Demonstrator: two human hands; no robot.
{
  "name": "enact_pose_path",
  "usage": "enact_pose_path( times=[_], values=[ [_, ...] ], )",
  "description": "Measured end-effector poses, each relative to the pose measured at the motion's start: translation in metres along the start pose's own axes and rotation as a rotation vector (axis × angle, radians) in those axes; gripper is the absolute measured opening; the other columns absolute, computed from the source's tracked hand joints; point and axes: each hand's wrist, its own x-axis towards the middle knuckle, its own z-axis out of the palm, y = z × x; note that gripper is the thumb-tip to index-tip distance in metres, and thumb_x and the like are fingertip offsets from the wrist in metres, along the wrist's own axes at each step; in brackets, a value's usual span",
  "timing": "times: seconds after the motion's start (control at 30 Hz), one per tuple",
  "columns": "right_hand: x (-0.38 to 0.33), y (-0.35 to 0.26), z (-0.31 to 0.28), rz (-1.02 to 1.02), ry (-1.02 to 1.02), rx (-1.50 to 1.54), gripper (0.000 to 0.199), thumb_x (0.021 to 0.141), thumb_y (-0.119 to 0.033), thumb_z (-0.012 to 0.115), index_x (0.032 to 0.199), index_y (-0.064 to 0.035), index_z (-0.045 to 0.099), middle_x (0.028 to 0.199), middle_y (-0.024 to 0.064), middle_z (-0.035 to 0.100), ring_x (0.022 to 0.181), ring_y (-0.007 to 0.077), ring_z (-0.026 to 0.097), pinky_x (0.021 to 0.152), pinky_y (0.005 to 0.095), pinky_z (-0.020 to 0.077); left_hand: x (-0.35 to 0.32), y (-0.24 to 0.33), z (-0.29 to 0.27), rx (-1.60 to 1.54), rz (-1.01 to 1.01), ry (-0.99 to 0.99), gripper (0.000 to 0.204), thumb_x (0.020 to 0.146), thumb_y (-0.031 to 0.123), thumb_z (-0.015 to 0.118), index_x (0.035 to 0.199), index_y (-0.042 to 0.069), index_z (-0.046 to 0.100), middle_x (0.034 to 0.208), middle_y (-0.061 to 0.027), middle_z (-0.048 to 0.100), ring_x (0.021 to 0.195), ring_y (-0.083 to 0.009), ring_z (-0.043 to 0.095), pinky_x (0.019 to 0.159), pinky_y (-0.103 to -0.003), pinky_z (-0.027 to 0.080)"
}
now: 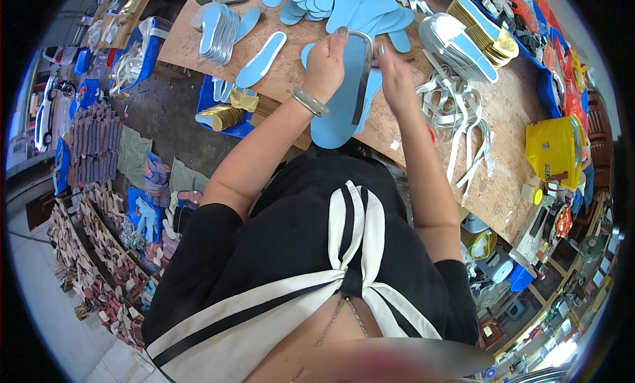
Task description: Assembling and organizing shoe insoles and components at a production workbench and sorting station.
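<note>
In my left hand (325, 67) is a long light-blue insole (336, 122), gripped by its upper left edge with the thumb on top. A grey-to-black strip (364, 85) runs round its top and down its right edge. My right hand (398, 82) is just to the right of that strip, slightly blurred, fingers extended and apart from the insole. Part of another blue insole (372, 95) shows beneath the held one. A heap of loose blue insoles (344, 9) lies beyond my hands on the wooden table (493, 108).
Left on the table are a stack of insoles (218, 36) and a single white-edged insole (262, 60). On the right are white-edged insoles (456, 49), gold pieces (486, 29) and tangled white straps (456, 112). A blue crate (243, 126) stands below the table's left edge; a yellow bag (554, 148) is far right.
</note>
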Motion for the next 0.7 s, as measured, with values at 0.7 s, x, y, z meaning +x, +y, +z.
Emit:
enact_pose_path(
  times=[0.7],
  values=[
    [-0.06, -0.007, 0.039, -0.026, 0.024, -0.353, 0.064, 0.081, -0.006, 0.055, 0.138, -0.0051, 0.027, 0.124, 0.0198, 0.044, 0.113, 0.0334, 0.046, 0.094, 0.0415, 0.0376, 0.023, -0.01, 0.011, -1.14, -0.259, -0.273, 0.087, 0.082, 0.075, 0.02, 0.129, 0.004, 0.035, 0.113, -0.0148, 0.051, 0.104, -0.0271, 0.055, 0.089, -0.041, 0.045]
  ],
)
